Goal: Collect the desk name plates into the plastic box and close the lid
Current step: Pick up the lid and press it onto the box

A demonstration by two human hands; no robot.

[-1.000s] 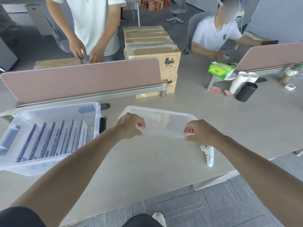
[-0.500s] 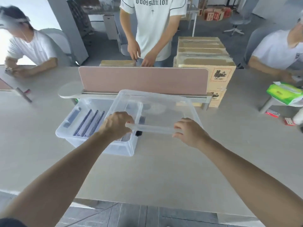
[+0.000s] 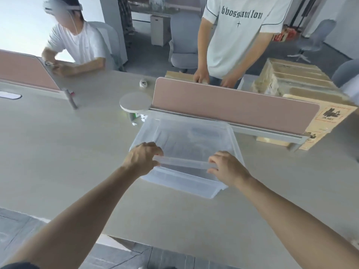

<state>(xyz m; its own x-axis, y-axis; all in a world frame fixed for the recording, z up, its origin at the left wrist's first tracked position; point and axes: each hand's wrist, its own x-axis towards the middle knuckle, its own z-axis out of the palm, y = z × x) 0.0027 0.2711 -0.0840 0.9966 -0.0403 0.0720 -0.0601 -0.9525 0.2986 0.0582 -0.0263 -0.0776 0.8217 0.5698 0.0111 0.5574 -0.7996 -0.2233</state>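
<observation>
Lid point(image 3: 194, 140): clear, lying over the plastic box point(image 3: 180, 183) at frame centre, on the desk point(image 3: 77, 152).
Left hand point(image 3: 144, 159): your fingers pinch the lid's near edge.
Right hand point(image 3: 226, 168): your fingers grip the same edge.

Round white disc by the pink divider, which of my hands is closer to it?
Left. The left hand grips the lid almost straight in front of the disc; the right hand grips it farther to the right.

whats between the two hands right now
In the head view, the near edge of the clear lid spans from the left hand to the right hand, both gripping it, over the plastic box.
</observation>
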